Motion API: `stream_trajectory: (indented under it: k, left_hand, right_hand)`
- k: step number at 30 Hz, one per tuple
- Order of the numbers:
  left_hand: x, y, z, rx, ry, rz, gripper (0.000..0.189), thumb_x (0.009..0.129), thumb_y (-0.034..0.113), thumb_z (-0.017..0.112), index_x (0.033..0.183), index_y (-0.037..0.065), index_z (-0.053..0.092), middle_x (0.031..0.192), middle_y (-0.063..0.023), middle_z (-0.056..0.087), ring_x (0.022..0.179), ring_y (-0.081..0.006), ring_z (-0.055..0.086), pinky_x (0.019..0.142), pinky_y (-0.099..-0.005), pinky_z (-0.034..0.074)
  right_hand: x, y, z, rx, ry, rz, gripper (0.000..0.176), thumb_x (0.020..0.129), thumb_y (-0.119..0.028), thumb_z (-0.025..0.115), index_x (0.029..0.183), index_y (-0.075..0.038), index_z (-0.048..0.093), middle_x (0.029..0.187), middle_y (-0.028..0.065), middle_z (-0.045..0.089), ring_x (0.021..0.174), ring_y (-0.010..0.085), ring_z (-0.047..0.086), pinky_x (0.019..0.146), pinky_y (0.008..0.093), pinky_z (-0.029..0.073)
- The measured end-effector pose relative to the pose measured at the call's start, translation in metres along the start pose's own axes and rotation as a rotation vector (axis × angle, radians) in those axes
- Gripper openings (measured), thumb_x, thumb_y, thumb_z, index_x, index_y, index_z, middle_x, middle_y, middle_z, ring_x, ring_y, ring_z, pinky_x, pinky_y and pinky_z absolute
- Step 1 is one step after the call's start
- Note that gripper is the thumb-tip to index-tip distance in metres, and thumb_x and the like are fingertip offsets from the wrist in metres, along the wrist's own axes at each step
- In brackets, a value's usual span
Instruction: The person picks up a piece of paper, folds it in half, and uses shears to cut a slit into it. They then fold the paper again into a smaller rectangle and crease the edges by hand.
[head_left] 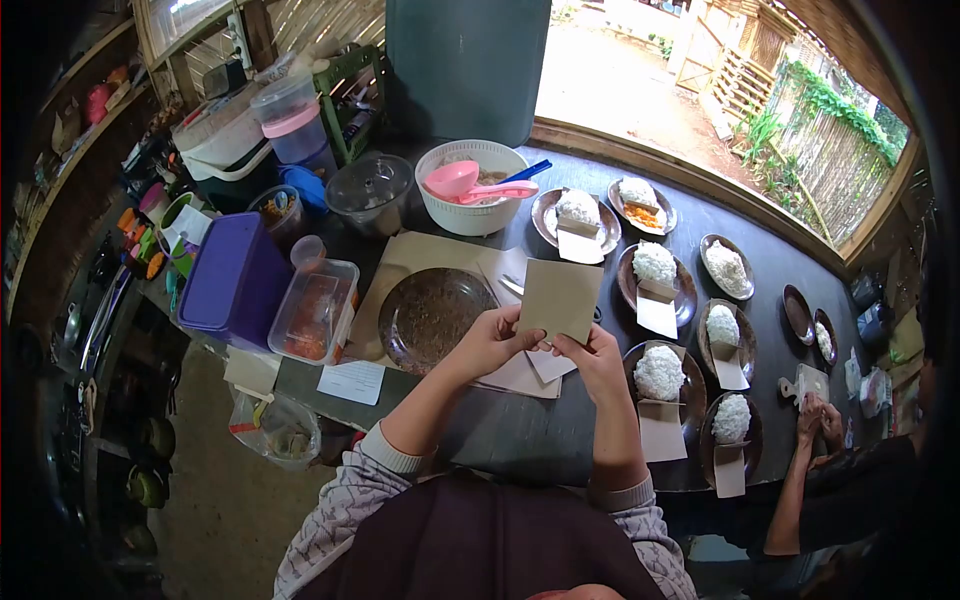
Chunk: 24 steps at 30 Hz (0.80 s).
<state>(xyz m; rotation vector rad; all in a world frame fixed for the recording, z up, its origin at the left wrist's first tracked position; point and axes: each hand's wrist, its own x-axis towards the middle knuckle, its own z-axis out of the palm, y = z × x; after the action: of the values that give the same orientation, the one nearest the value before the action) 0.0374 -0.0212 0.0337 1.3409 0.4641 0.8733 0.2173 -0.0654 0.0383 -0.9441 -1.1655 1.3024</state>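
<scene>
My left hand (497, 338) and my right hand (593, 358) pinch the lower edge of a square piece of brown cardboard (561, 298) between thumbs and fingers, held up over the table. Below and to the left of it lies a round dark brown plate (437, 315) on brown paper sheets (412, 256). Part of a pair of scissors (511, 285) shows behind the cardboard; the rest is hidden. To the right, several brown plates carry mounds of white rice (660, 373), many with a folded cardboard strip (662, 431) against the rice.
A white basket (467, 213) with a pink ladle (455, 181) stands at the back. On the left are a purple box (232, 272), a clear container of reddish food (316, 310) and a printed paper (351, 381). At far right, another person's hands (815, 418) work over a board.
</scene>
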Motion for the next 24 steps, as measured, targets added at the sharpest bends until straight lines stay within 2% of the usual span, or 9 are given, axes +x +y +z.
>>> stream_trajectory:
  k: [6, 8, 11, 24]
  left_hand:
    - [-0.0002, -0.003, 0.0058, 0.031, 0.03, 0.042, 0.023, 0.086, 0.014, 0.058, 0.104, 0.0, 0.056, 0.09, -0.0038, 0.062, 0.08, -0.011, 0.06, 0.071, -0.0246, 0.047]
    - [0.0009, -0.0055, 0.0063, 0.053, 0.058, 0.046, 0.019, 0.088, 0.016, 0.056, 0.099, 0.0, 0.057, 0.085, -0.0019, 0.061, 0.077, -0.007, 0.056, 0.07, -0.0224, 0.046]
    - [0.0017, -0.0079, 0.0045, 0.062, 0.049, 0.052, 0.021, 0.087, 0.016, 0.057, 0.102, 0.0, 0.056, 0.086, -0.0036, 0.062, 0.079, -0.0108, 0.059, 0.071, -0.0254, 0.047]
    - [0.0002, -0.008, 0.0015, 0.157, 0.051, 0.012, 0.022, 0.087, 0.016, 0.057, 0.102, 0.0, 0.058, 0.088, -0.0036, 0.063, 0.079, -0.0097, 0.059, 0.068, -0.0248, 0.048]
  right_hand:
    - [-0.0022, -0.0086, 0.0047, -0.036, 0.02, 0.03, 0.012, 0.08, -0.005, 0.062, 0.09, 0.0, 0.059, 0.08, 0.0052, 0.062, 0.073, 0.0103, 0.057, 0.064, 0.0229, 0.044]
    - [-0.0003, -0.0055, 0.0043, -0.035, 0.018, 0.033, 0.012, 0.08, -0.006, 0.063, 0.089, 0.0, 0.06, 0.08, 0.0055, 0.063, 0.073, 0.0105, 0.057, 0.064, 0.023, 0.044]
    - [0.0008, -0.0018, 0.0027, -0.039, 0.017, 0.049, 0.012, 0.079, -0.006, 0.063, 0.089, 0.001, 0.06, 0.08, 0.0065, 0.063, 0.073, 0.0109, 0.058, 0.063, 0.0232, 0.044]
    - [-0.0003, -0.0036, -0.0029, -0.026, -0.02, 0.116, 0.015, 0.079, -0.008, 0.064, 0.088, 0.004, 0.063, 0.08, 0.0086, 0.065, 0.067, 0.0114, 0.056, 0.061, 0.0231, 0.045]
